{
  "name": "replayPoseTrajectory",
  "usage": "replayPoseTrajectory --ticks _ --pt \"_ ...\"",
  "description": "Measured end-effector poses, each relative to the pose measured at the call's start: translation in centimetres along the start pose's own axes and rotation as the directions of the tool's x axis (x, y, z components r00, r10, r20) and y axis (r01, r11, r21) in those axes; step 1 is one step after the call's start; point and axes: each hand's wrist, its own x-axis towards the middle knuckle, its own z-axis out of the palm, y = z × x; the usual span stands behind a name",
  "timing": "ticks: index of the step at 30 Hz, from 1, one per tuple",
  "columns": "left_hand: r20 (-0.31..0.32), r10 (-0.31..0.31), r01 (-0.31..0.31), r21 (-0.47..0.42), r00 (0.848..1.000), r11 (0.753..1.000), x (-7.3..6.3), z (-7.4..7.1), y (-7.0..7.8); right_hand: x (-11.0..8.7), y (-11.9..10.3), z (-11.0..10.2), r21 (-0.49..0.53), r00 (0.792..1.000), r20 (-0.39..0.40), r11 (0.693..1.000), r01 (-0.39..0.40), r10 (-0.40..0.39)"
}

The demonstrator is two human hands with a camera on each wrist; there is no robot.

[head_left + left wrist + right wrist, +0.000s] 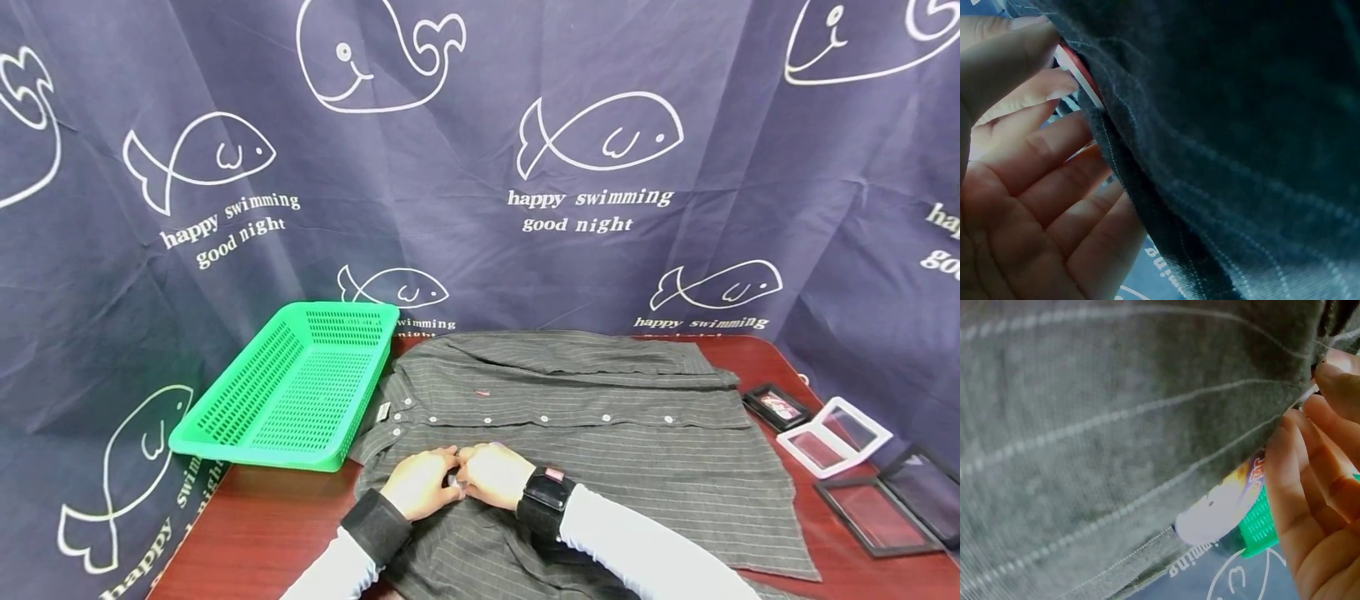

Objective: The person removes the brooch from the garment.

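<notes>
A dark grey pinstriped button shirt (637, 467) lies spread over the table. My left hand (422, 483) and right hand (498, 475) meet over the shirt, below its collar. In the left wrist view, a thin red and white badge (1082, 78) shows edge-on against a fold of cloth, with the left thumb at its upper end. My right thumb and fingers (1329, 481) pinch at the same fold. A rounded white and purple printed piece (1219, 509) peeks out below the cloth near them. The fingers cover much of the pinched spot.
A green plastic basket (337, 433) stands at the left of the reddish table (277, 517). On the right are a small black case (757, 404) with a printed piece inside, an open white case (855, 458) and an open black case (862, 546). A printed curtain (480, 167) hangs behind.
</notes>
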Motion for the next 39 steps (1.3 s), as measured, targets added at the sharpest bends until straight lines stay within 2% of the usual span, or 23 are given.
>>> replayPoseTrajectory --ticks 10,24,31,39 --pt "-0.003 0.001 -0.001 -0.007 1.0 1.0 -0.02 -0.4 0.37 0.05 -0.05 -0.16 -0.035 1.0 -0.006 0.999 0.008 -0.008" --pt "-0.01 0.005 -0.005 0.007 1.0 1.0 0.07 -0.13 0.13 0.25 -0.27 -0.38 -0.059 1.0 0.009 0.998 -0.002 0.002" --pt "-0.012 -0.006 0.006 0.011 1.0 1.0 0.03 -0.44 0.4 0.21 -0.45 -0.54 -0.067 1.0 -0.012 0.998 -0.01 0.009" --pt "-0.001 -0.004 0.004 -0.003 1.0 1.0 0.08 -0.6 0.47 0.19 -0.38 -0.35 -0.077 1.0 0.017 0.997 -0.014 0.015"
